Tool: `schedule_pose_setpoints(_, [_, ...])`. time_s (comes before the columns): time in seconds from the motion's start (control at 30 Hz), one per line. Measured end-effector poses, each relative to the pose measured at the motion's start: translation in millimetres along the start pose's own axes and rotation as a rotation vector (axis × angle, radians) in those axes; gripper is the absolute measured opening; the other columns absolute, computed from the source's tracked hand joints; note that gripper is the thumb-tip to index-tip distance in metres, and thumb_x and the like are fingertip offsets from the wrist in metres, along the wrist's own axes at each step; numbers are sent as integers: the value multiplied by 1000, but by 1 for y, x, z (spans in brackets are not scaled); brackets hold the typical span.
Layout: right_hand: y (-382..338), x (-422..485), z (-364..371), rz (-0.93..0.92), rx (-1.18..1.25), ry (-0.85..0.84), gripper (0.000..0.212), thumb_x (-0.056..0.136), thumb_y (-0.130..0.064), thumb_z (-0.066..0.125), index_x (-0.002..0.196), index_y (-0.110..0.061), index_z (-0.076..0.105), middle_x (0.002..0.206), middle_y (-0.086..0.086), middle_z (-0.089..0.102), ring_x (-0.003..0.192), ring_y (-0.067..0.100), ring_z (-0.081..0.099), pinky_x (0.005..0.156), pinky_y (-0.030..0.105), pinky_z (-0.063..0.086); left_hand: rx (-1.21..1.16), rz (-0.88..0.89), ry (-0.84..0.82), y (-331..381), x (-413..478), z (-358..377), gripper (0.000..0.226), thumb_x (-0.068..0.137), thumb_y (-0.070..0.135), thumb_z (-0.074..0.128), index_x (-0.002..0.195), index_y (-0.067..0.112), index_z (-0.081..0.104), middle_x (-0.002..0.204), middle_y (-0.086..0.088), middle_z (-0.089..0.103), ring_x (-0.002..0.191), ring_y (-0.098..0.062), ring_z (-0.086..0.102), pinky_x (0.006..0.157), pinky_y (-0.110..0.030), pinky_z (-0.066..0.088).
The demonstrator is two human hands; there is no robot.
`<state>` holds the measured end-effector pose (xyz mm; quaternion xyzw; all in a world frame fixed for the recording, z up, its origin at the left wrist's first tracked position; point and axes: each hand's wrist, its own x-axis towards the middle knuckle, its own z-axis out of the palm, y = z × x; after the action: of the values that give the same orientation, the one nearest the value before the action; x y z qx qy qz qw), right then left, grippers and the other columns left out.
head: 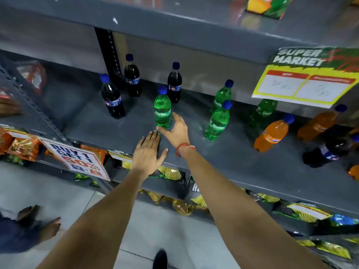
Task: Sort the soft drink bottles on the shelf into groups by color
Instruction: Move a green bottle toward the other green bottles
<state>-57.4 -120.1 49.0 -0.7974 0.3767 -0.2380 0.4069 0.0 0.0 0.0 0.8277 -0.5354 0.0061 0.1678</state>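
The left hand (148, 150) lies flat and empty on the shelf (223, 162) edge, seemingly for support. The right hand (175, 131), fingers spread, reaches a stray green bottle (162, 109) standing near the dark colas (112, 98), apart from the other greens (218, 121).

The shelf (223, 158) is made of matt grey painted metal. The bottles (162, 111) are seen as glossy clear plastic, and the sign (303, 88) as smooth paper.

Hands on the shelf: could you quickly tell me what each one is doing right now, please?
Left hand: open, flat on the shelf, holding nothing.
Right hand: open beside the green Sprite bottle, not gripping it.
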Motion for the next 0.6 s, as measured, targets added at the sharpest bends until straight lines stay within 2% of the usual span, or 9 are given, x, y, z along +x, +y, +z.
schedule_pose_setpoints(0.17, [-9,10,15,35,87,109,62,68,-28,79,117,-3,51,113,19,62,109,34,56,85,35,46,33,-7,12,0,3,0,65,89,44,34,128,-6,49,131,-22,53,123,-33,48,102,-46,36])
schedule_pose_setpoints(0.33, [-14,19,18,65,81,158,47,69,-27,78,100,-2,54,99,20,67,97,37,60,74,37,47,52,8,-3,-2,4,1,63,90,42,33,129,-5,49,133,-21,52,125,-32,46,103,-45,34])
schedule_pose_setpoints(0.43, [-10,7,13,55,83,185,45,68,-29,78,99,-5,56,94,16,69,92,34,63,73,35,48,27,2,24,-2,2,2,59,88,37,34,129,-3,49,134,-20,51,126,-31,44,104,-44,31])
schedule_pose_setpoints(0.6, [12,-35,-15,42,114,318,45,67,-36,79,98,-11,58,91,11,71,86,26,65,76,39,54,31,4,18,-3,0,2,58,87,34,36,130,-2,48,136,-20,49,128,-30,42,106,-43,29])
